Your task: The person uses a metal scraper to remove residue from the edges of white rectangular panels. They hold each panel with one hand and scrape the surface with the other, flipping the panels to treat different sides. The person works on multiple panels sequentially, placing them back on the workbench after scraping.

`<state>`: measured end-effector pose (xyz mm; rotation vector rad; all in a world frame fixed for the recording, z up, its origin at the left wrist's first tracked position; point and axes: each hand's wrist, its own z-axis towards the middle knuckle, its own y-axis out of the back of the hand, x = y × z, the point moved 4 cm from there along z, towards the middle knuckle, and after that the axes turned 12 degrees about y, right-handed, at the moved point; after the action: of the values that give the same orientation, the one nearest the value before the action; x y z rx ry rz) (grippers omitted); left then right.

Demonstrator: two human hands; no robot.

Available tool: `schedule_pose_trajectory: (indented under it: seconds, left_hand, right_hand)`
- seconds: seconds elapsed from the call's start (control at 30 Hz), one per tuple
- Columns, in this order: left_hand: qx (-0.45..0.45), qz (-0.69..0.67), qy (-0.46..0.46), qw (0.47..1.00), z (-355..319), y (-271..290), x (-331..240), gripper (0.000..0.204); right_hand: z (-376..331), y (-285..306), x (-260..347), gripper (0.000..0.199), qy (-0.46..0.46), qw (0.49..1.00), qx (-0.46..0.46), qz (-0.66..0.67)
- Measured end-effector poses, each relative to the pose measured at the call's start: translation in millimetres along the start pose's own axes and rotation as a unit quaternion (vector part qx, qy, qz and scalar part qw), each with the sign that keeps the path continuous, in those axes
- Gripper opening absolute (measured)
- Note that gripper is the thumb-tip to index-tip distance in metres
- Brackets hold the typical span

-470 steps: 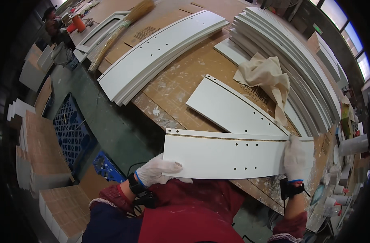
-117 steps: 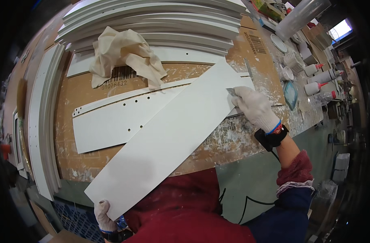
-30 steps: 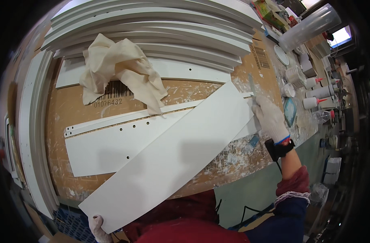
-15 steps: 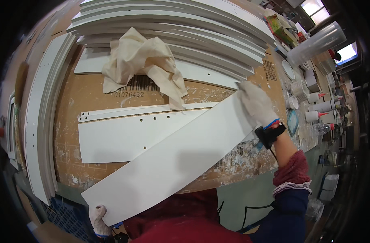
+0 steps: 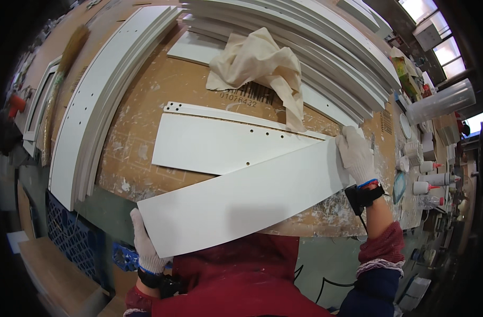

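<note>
White board [image 5: 236,201]: slack grip could scuff drilled board [image 5: 199,140]
My left hand [image 5: 145,240]: gripping 8 o'clock end
My right hand [image 5: 356,156]: gripping 2 o'clock end

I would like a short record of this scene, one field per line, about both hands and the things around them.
Left hand: white-gloved, at the left end of a long plain white panel; fingers partly hidden
Right hand: white-gloved, at the panel's right end; grip contents not visible
Partly covered: white panel with round holes
Surface: white-marked brown cardboard
Behind: crumpled cream cloth, before stacked white panels
Left side: another stack of white panels
</note>
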<state>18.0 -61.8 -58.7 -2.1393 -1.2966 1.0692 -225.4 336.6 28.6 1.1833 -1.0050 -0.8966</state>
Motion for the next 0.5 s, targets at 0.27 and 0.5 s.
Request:
schedule_pose_trajectory:
  seconds: [0.27, 0.5]
  left_hand:
    - [0.009, 0.273, -0.112, 0.955, 1, 14, -3, 0.055]
    - [0.009, 0.348, -0.165, 0.923, 10, 11, 3, 0.051]
  right_hand:
    - [-31, -32, 194, 0.017, 0.210, 0.972, 0.037, 0.103]
    - [-85, -76, 397, 0.016, 0.391, 0.891, 0.183, 0.139]
